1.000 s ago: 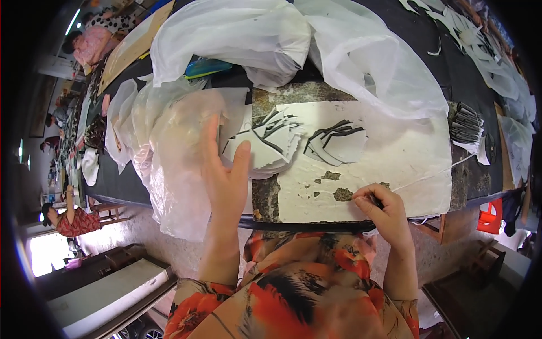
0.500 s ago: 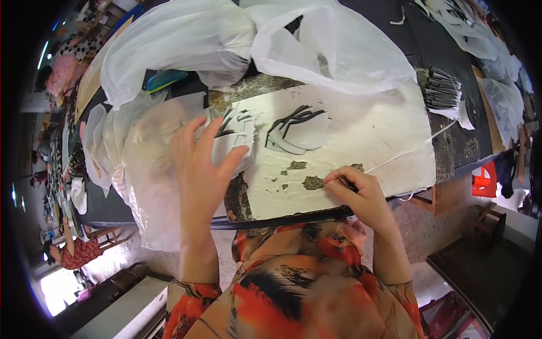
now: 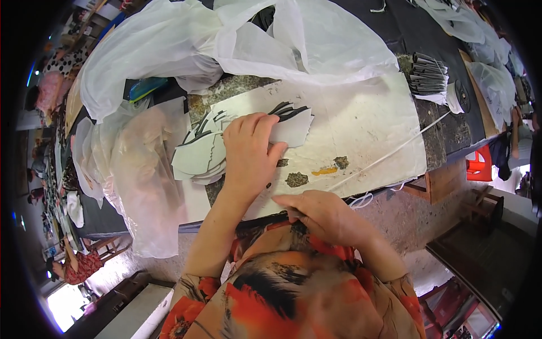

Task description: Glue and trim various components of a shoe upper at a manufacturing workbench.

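One bundle [image 3: 428, 79] looks packed; a white-piece fan [image 3: 196, 156] and stack [image 3: 296, 129] lie loose. Your left hand [image 3: 252, 152] is at the stack, grip unclear; your right hand [image 3: 323, 213] curls, contents hidden.

Tan garment [image 3: 336, 291], large red flowers [image 3: 254, 305], black feather-like motif [image 3: 276, 291], patterned sleeves [image 3: 183, 308], bare forearms [image 3: 210, 244]

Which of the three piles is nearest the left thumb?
The middle pile, by the thumb of the left hand; the left pile lies on its other side, the right pile beyond the white sheet.
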Demonstrator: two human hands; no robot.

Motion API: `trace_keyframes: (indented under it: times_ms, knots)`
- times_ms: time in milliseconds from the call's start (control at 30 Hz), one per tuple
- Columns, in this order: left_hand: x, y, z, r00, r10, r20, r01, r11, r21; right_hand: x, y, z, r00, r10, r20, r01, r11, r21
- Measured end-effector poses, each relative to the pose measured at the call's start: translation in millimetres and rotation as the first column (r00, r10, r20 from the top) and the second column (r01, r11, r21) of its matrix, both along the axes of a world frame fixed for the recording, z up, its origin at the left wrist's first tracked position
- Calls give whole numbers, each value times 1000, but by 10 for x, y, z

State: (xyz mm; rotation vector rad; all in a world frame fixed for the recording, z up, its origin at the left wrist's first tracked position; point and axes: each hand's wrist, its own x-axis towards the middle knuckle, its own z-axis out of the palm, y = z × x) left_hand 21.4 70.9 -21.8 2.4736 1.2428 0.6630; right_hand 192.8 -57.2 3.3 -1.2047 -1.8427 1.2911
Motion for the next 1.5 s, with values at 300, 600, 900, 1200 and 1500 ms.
trace_keyframes:
  times_ms: [300, 600, 900, 1200, 1500]
  knots:
    - [20, -1, -33, 988, -53, 145, 58, 998, -27, 147, 255, 44, 726, -671, -152, 521, 680, -515]
    - [22, -4, -39, 976, -90, 200, 99, 994, -36, 197, 706, -130, 682, -731, -27, 692, 656, -300]
    - [2, -8, 165, 996, -83, -38, 74, 979, -191, 162, 466, -86, 701, -709, -75, 711, 687, 146]
    - [-117, -229, 513, 986, 87, 141, 69, 559, -826, 211, 244, 76, 724, -648, -234, 585, 758, -289]
    - [-84, -535, 493, 914, -19, 404, 239, 832, -501, 146, 175, 139, 894, -448, 16, 434, 854, -286]
